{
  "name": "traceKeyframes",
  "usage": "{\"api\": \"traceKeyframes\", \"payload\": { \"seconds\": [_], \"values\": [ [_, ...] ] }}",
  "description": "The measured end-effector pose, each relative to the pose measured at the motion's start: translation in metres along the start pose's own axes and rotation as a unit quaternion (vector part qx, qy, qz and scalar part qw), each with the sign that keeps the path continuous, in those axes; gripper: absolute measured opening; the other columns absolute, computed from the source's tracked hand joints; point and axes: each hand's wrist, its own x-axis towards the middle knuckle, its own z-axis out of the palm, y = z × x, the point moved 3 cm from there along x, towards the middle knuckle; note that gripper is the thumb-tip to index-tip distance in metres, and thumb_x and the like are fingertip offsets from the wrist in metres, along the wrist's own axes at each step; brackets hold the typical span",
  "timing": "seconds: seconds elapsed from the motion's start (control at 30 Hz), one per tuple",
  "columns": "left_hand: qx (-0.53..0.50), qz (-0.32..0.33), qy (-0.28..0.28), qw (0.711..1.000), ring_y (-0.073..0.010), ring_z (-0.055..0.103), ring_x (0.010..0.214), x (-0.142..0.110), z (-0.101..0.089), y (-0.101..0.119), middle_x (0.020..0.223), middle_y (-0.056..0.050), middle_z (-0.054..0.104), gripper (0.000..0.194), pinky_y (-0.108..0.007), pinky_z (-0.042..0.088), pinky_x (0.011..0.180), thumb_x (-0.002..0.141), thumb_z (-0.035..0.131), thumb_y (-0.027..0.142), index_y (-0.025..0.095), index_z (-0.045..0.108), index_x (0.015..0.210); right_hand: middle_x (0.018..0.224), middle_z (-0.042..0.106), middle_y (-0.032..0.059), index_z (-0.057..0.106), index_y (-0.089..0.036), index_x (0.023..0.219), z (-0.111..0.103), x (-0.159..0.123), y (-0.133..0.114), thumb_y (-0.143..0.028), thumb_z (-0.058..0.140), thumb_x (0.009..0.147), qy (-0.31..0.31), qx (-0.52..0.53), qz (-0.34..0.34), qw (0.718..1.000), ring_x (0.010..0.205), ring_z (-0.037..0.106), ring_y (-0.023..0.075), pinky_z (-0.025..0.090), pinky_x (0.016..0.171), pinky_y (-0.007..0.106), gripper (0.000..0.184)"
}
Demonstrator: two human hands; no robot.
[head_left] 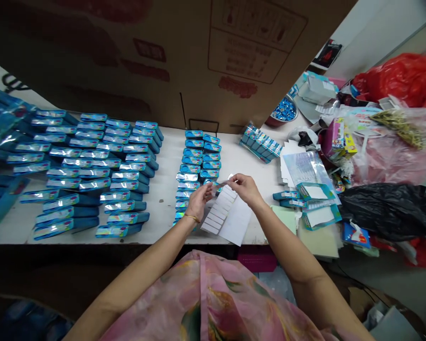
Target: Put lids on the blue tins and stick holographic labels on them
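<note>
A thin, partly see-through sticker strip [220,184] stretches between my two hands over the white table. My right hand [246,189] pinches its right end between thumb and fingertips. At the other end, my left hand [199,203], with a gold bracelet at the wrist, has its fingers closed on the strip. Right below them lies a sheet of white labels [218,212] on plain white paper [237,220]. Close to my left hand stand two columns of small blue boxes [190,169], one box partly hidden by the hands.
More blue boxes [92,163] stand in rows on the left. A large cardboard carton [156,61] walls off the back. Clear-wrapped blue boxes [261,143] and a bowl [284,111] of small blue pieces sit behind. Bags, including a black one [386,208], crowd the right.
</note>
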Motion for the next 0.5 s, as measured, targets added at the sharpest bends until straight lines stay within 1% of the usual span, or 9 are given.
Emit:
{"api": "traceKeyframes", "payload": {
  "seconds": [0.03,0.1,0.17,0.27,0.37,0.43,0.5],
  "values": [
    [-0.042,-0.021,0.011,0.999,-0.0163,0.059,0.081,-0.002,-0.004,0.005,0.091,-0.008,0.064,0.045,-0.029,0.045,0.071,0.071,0.050,0.049,0.014,0.062,0.096,0.052,0.049,-0.0040,0.055,-0.017,0.061,0.008,0.003,0.004,-0.033,0.058,0.064,0.000,0.052,0.032,0.998,0.049,0.043,0.0083,0.032,0.046,0.021,0.017],
    [-0.075,-0.035,0.037,0.996,-0.0128,0.059,0.071,-0.001,-0.014,0.015,0.081,-0.005,0.063,0.044,-0.026,0.044,0.065,0.064,0.060,0.047,0.013,0.062,0.092,0.049,0.048,-0.0047,0.055,-0.016,0.061,0.026,0.008,0.010,-0.036,0.061,0.059,0.001,0.133,0.084,0.988,0.046,0.044,0.0082,0.030,0.043,0.021,0.020],
    [-0.067,-0.019,0.068,0.995,-0.0090,0.055,0.063,0.005,-0.028,0.021,0.071,0.000,0.060,0.045,-0.023,0.042,0.060,0.054,0.070,0.036,0.013,0.061,0.091,0.048,0.048,-0.0050,0.056,-0.016,0.060,0.045,0.012,0.013,-0.035,0.062,0.056,0.009,0.181,0.115,0.977,0.044,0.043,0.0077,0.028,0.040,0.020,0.021],
    [-0.034,0.017,0.100,0.994,-0.0066,0.051,0.056,0.022,-0.055,0.030,0.062,0.004,0.056,0.048,-0.021,0.039,0.057,0.047,0.073,0.028,0.012,0.060,0.090,0.045,0.047,-0.0056,0.056,-0.015,0.058,0.074,0.022,0.016,-0.033,0.063,0.054,0.043,0.223,0.146,0.963,0.041,0.041,0.0064,0.026,0.039,0.020,0.019],
    [0.013,0.034,0.101,0.994,-0.0078,0.051,0.055,0.043,-0.082,0.041,0.061,0.003,0.057,0.049,-0.023,0.040,0.058,0.045,0.072,0.027,0.011,0.059,0.090,0.044,0.047,-0.0059,0.055,-0.015,0.056,0.103,0.036,0.016,-0.031,0.064,0.054,0.082,0.249,0.164,0.951,0.039,0.039,0.0055,0.027,0.039,0.020,0.018],
    [0.047,0.035,0.093,0.994,-0.0084,0.051,0.055,0.056,-0.097,0.049,0.060,0.003,0.057,0.049,-0.024,0.040,0.057,0.044,0.072,0.026,0.010,0.059,0.089,0.044,0.048,-0.0058,0.054,-0.015,0.054,0.118,0.046,0.016,-0.030,0.063,0.056,0.089,0.260,0.174,0.946,0.038,0.038,0.0051,0.027,0.039,0.020,0.018],
    [0.071,0.039,0.085,0.993,-0.0086,0.051,0.055,0.067,-0.106,0.057,0.061,0.002,0.057,0.048,-0.024,0.040,0.057,0.044,0.071,0.025,0.011,0.059,0.088,0.044,0.048,-0.0060,0.053,-0.015,0.053,0.128,0.054,0.015,-0.028,0.063,0.057,0.089,0.266,0.183,0.942,0.037,0.036,0.0048,0.026,0.039,0.020,0.016]
  ]
}}
